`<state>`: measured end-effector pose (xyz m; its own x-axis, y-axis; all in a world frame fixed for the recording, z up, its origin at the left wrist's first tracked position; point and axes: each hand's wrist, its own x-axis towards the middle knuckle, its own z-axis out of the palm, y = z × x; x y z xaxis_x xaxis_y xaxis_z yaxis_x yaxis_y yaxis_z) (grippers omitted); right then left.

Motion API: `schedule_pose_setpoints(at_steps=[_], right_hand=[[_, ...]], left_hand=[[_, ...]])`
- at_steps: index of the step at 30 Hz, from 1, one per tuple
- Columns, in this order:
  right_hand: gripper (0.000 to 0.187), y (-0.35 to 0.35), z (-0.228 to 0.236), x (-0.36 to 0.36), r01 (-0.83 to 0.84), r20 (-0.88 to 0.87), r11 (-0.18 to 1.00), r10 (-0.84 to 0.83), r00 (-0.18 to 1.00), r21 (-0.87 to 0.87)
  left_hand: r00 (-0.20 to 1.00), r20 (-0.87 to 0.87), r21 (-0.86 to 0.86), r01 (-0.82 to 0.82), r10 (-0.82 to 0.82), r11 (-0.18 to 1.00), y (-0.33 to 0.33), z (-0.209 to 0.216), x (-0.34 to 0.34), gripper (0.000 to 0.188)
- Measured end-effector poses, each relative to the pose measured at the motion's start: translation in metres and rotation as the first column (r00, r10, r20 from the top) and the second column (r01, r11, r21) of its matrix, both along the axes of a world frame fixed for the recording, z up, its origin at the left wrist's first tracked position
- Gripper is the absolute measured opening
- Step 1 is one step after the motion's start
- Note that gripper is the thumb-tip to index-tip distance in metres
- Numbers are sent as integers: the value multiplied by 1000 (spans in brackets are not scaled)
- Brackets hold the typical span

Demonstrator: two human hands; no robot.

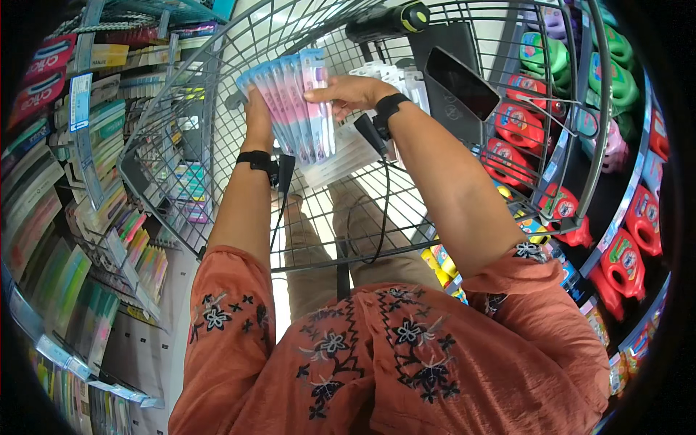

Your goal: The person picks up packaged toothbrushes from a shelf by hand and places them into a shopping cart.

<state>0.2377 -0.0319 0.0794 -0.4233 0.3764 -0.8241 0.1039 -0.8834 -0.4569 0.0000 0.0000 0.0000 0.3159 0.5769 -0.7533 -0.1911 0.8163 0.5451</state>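
Observation:
Several slim toothbrush packs [296, 119] with blue tops and pink middles are fanned out above the shopping cart [319, 262]. My left hand [257, 119] grips the fan along its left edge, the thumb showing near the top. On the other side, my right hand [355, 94] is closed on the rightmost packs, thumb in front; its other fingers are partly hidden. Beneath the fan lie clear and white flat packages [337, 167] in the cart. Each wrist wears a black band with a black plug and cable.
A dark phone [462, 83] rests on a black flat case [453, 119] at the cart's right. A black bottle [388, 22] lies at the far end. Shelves of hanging packs [65, 283] stand left; red detergent bottles [622, 264] and green ones [612, 80] line the right.

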Motion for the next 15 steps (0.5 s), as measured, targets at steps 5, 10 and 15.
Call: schedule_pose_setpoints(at_steps=[5, 10, 15], right_hand=[[70, 4, 5, -5, 40, 75, 996, -46, 996, 78], [84, -18, -25, 17, -50, 212, 994, 30, 977, 93], [83, -15, -29, 4, -10, 272, 986, -36, 962, 165]], left_hand=[[977, -212, 129, 21, 7, 991, 1, -7, -13, 68], [865, -470, 54, 224, -173, 973, -7, 11, 16, 67], [729, -677, 79, 210, -103, 974, -11, -3, 9, 76]])
